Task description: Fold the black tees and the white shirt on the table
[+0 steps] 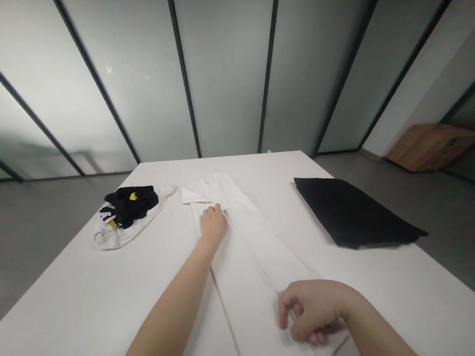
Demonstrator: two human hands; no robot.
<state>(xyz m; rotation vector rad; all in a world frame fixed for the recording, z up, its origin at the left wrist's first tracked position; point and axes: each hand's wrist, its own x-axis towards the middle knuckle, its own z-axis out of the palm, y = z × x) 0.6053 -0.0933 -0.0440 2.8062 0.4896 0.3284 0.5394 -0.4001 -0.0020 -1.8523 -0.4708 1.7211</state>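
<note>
A white shirt (251, 239) lies lengthwise on the table, its side folded over into a long strip. At its far end a short sleeve (196, 193) is turned outward to the left. My left hand (213, 223) reaches to the upper part of the shirt, its fingers closed at the fold edge just below the sleeve. Over the near end of the shirt is my right hand (315, 311), fingers bent and the index finger apart from the thumb. No fabric shows between them. The shirt's near corner is partly hidden beneath this hand.
The white table (85, 309) runs away from me. On its left, a black cloth bundle (135, 205) with yellow and white parts rests on a crumpled white cloth (109, 238). A flat black sheet or stack (353, 210) lies along the right edge. A wooden cabinet (431, 145) stands beyond.
</note>
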